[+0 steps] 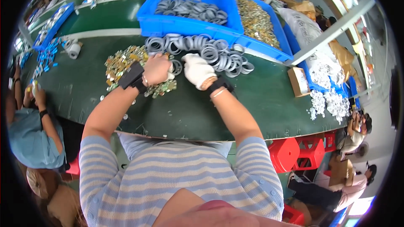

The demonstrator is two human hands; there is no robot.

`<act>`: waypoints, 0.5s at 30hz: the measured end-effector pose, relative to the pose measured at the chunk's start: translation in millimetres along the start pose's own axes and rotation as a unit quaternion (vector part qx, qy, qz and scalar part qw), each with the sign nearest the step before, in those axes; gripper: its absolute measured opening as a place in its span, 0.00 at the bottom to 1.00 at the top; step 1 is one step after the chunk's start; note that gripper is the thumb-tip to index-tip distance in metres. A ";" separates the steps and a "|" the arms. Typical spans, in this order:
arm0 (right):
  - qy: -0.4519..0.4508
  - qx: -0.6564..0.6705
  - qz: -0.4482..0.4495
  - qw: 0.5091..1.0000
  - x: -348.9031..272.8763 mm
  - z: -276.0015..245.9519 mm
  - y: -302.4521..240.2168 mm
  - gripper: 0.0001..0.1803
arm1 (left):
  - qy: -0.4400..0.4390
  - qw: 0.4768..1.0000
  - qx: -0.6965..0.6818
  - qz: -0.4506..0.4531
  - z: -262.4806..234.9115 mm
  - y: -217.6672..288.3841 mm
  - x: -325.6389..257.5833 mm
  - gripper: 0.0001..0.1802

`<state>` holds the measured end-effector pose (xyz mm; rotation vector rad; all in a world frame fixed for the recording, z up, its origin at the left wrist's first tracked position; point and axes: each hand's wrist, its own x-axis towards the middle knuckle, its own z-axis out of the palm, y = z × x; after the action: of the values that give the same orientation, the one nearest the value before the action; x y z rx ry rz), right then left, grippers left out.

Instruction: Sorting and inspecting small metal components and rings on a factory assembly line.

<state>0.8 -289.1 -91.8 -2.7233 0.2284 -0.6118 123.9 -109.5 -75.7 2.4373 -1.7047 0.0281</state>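
Observation:
My left hand (156, 69), bare with a dark band at the wrist, is closed at the right edge of a pile of small gold and silver metal pieces (122, 65). A grey ring (177, 67) sits at its fingertips, and the fingers seem closed on it. Something white shows below those fingers, too small to name. My right hand (198, 71) wears a white glove, and its fingers curl inward close to the same ring; whatever they hold is hidden. Beyond both hands lies a heap of loose grey rings (214, 54).
At the back stands a blue bin (189, 27) of grey rings; beside it, another blue bin (286, 52) holds small metal pieces. A small cardboard box (299, 82) and white parts (336, 105) lie right. Blue pieces (48, 59) and a white roll (74, 51) lie left, near a co-worker (33, 134).

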 end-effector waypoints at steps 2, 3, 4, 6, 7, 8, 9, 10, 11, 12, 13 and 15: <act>-0.009 0.042 -0.010 0.999 -6.9 -4.3 3.4 0.11 | 0.001 0.999 -0.046 -0.002 2.1 -7.7 0.0 0.12; -0.003 0.063 -0.017 0.998 -12.9 -6.9 7.5 0.12 | -0.008 0.998 -0.070 -0.005 -2.5 -6.0 1.4 0.13; -0.025 0.099 0.017 0.995 -16.4 -9.9 3.9 0.12 | 0.008 0.997 -0.079 -0.006 0.2 -10.4 -1.5 0.14; -0.058 0.157 0.058 0.984 -18.7 -10.3 9.4 0.12 | 0.102 0.992 -0.071 0.009 2.4 -11.2 -8.7 0.14; -0.069 0.226 0.089 0.968 -14.4 -3.5 15.5 0.13 | 0.100 0.992 -0.070 0.009 -2.5 -12.5 -9.1 0.14; -0.052 0.208 0.094 0.972 -12.5 0.8 23.0 0.13 | 0.178 0.977 -0.113 -0.023 -9.3 -16.3 -8.7 0.10; -0.040 0.193 0.097 0.976 -7.7 -0.1 15.4 0.13 | 0.252 0.954 -0.153 -0.059 -16.5 -20.0 -12.6 0.07; -0.013 0.170 0.083 0.982 -4.3 4.1 9.2 0.13 | 0.297 0.948 -0.101 -0.046 -24.5 -26.3 -19.3 0.06; 0.014 0.145 0.068 0.987 0.8 8.6 2.4 0.13 | 0.308 0.946 -0.088 -0.045 -32.3 -29.4 -24.2 0.07; 0.027 0.137 0.039 0.989 4.6 9.7 -4.5 0.12 | 0.300 0.951 -0.076 -0.020 -32.8 -32.2 -26.6 0.07; 0.025 0.140 0.036 0.989 6.4 12.3 -6.4 0.12 | 0.292 0.954 -0.063 0.005 -35.1 -35.2 -29.2 0.08; -0.004 0.151 0.039 0.988 14.0 16.7 -7.6 0.11 | 0.269 0.962 -0.045 0.015 -32.7 -23.3 -30.1 0.08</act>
<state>21.3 -280.4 -97.9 -2.4130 0.2208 -0.5639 137.8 -68.9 -49.8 2.0766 -1.4556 0.5501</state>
